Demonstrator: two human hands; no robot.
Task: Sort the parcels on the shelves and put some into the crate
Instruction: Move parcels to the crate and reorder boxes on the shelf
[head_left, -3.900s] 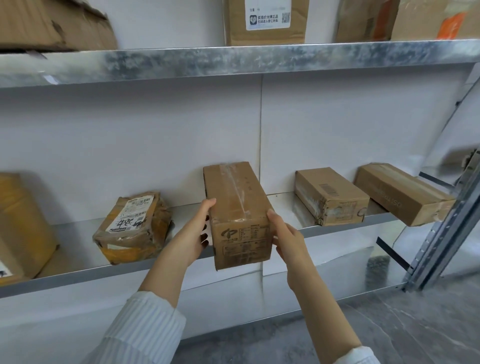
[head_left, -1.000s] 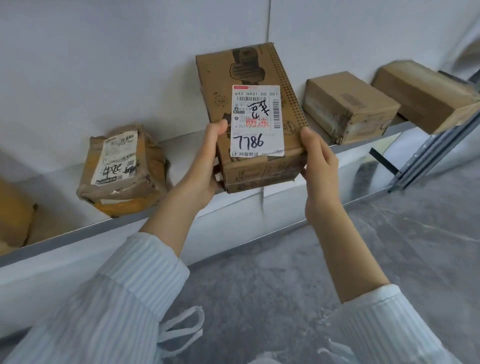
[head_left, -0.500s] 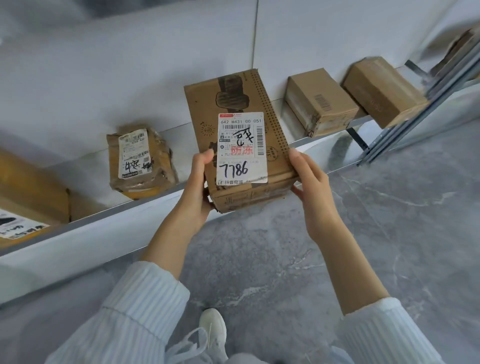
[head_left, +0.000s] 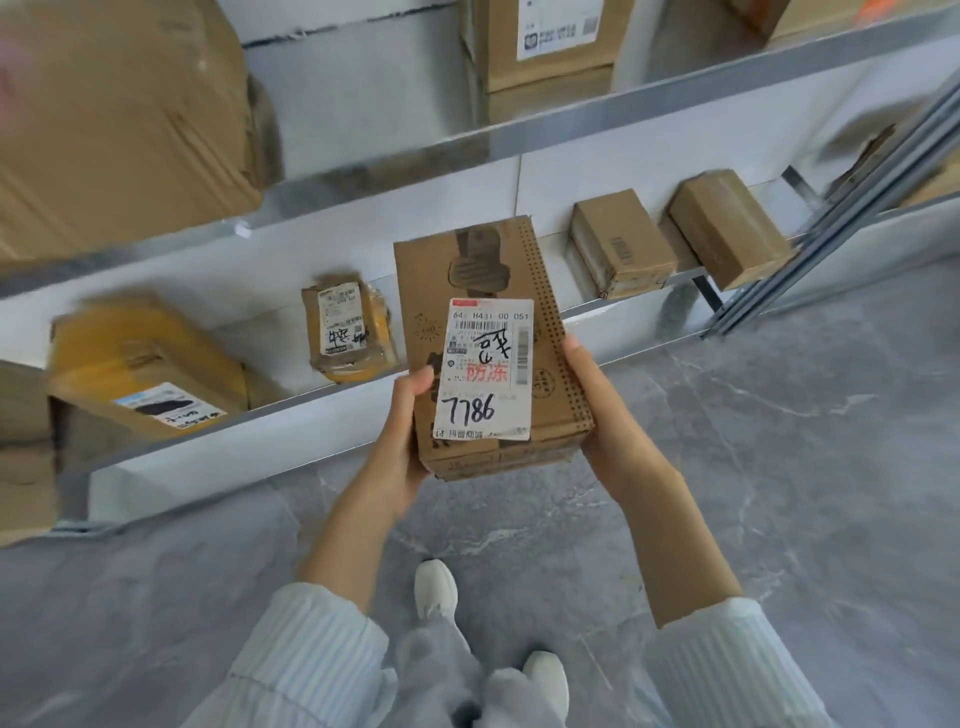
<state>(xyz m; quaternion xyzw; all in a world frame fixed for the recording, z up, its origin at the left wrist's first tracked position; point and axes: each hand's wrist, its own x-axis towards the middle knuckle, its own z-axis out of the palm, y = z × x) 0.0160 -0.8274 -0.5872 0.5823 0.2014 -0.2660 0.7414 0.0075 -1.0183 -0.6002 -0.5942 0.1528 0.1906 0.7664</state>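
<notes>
The left hand (head_left: 402, 441) and the right hand (head_left: 597, 415) grip a labelled parcel (head_left: 488, 270) by its sides — above a grey stone floor (head_left: 779, 467), before a metal shelf (head_left: 208, 428) with other parcels (head_left: 348, 327).

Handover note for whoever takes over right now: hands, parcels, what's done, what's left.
Left hand and right hand grip the box by its long sides, label 7786 up, in front of the lower shelf.
On that shelf: yellow parcel, taped parcel, barcode box, end box.
Done: one box is off the shelf, label readable.
Left: send it to a shelf or the crate, then sort the rest. The crate is not in view.
</notes>
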